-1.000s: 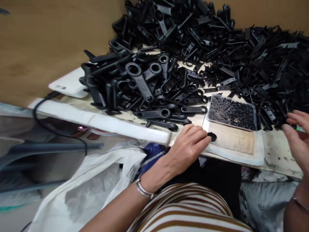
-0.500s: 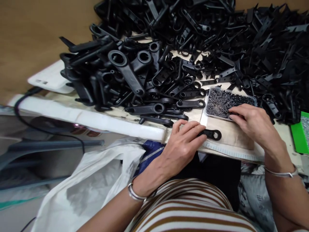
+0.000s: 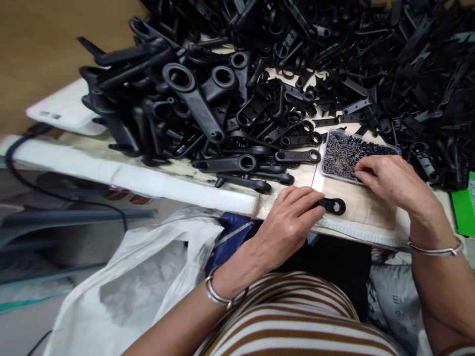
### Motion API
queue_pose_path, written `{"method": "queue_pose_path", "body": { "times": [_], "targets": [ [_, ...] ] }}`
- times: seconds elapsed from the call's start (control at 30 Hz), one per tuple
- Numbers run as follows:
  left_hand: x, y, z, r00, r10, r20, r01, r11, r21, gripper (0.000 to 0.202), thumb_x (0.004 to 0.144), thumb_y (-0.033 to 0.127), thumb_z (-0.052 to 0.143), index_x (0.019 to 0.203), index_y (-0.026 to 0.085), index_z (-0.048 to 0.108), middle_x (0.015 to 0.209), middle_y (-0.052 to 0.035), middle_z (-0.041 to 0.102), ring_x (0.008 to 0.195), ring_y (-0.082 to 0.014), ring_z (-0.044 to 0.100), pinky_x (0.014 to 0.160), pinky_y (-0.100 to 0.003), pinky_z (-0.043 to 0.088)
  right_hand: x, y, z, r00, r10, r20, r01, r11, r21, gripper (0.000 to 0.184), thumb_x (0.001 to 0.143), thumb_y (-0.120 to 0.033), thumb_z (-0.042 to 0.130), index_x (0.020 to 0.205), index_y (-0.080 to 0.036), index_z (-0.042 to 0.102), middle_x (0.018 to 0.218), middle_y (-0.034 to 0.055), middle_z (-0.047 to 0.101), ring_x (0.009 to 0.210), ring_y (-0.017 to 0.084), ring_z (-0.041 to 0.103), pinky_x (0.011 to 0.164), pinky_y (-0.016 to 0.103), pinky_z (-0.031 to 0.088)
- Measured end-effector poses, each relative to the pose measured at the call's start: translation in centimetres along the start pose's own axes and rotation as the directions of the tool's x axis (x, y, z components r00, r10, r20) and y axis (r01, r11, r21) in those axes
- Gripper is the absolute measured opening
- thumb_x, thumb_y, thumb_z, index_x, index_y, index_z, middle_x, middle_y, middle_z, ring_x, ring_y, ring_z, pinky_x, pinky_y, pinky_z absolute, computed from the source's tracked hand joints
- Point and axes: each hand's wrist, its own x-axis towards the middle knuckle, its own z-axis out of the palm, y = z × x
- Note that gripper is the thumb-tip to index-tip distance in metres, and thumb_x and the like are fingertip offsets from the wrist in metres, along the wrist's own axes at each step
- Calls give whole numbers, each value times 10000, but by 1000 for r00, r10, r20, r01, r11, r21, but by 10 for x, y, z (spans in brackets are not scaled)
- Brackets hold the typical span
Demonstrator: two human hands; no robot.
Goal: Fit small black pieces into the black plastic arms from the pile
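My left hand (image 3: 291,217) is closed on a black plastic piece (image 3: 328,203) at the table's front edge; its ring-shaped end sticks out to the right, while the rest lies hidden under my fingers. My right hand (image 3: 399,183) has thumb and fingertips pinched together at the front of a clear plastic box (image 3: 336,176). Small dark screws (image 3: 339,151) fill that box. Whatever sits between the right fingertips is too small and covered to make out. Just left of the box lies a black lever-like part (image 3: 297,156) with a round eye.
Black plastic parts (image 3: 200,111) are heaped across the table's back and left, with thinner black pieces (image 3: 426,74) at the right. A green container (image 3: 462,207) stands at the right edge. A white flat device (image 3: 67,109) with a cable sits left; a white sack (image 3: 148,277) hangs below.
The view has shifted slightly, so the table appears a little higher. The right fingers have drawn closer together over the screws. My left hand keeps its hold on the black piece.
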Motion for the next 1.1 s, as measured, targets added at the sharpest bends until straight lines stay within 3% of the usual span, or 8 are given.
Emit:
{"method": "queue_pose_path", "body": {
  "times": [0.13,0.3,0.57,0.77,0.97,1.1],
  "targets": [
    [6,0,-8,1000,1,-27,-1,1000,-1,197,882,17,517,975,150,629,1082,-99,712,1034,-214,605,891,-369,488,-3,2,4,999,-7,-42,9,999,46,190,907,-256,473,801,-221,627,789,22,667,716,181,569,648,292,363],
    [30,-5,-21,999,-45,-11,45,996,80,170,919,72,500,910,160,645,859,-47,692,838,-176,582,775,-316,471,-11,-1,7,991,38,-131,-25,994,103,194,923,-255,468,847,-208,640,827,37,689,738,187,603,691,304,386],
    [71,-12,-20,966,-113,234,22,934,356,248,873,32,476,717,181,598,752,-36,625,756,-206,509,658,-345,337,-7,-3,8,998,26,-61,-25,1000,9,248,938,-257,458,867,-208,690,919,61,728,803,208,646,669,309,393],
    [90,-18,-7,952,-92,291,-12,941,338,241,847,31,477,700,189,587,725,-31,605,770,-205,500,669,-343,301,-5,-4,3,999,47,-28,-47,999,-8,248,925,-249,455,793,-215,662,880,47,728,753,199,633,592,300,339],
    [113,-32,23,951,2,310,-84,964,251,208,815,19,499,766,186,614,743,-30,594,858,-214,532,762,-347,345,-15,8,5,989,75,-125,-41,967,253,226,913,-254,454,844,-204,664,825,33,709,750,180,624,659,290,387],
    [123,-34,34,944,15,329,-105,960,258,234,842,13,481,734,176,609,692,-28,587,831,-214,545,786,-361,352,-20,18,9,976,143,-165,-40,862,506,201,873,-301,514,836,-188,676,735,16,683,675,156,591,645,277,405]
  ]
}}
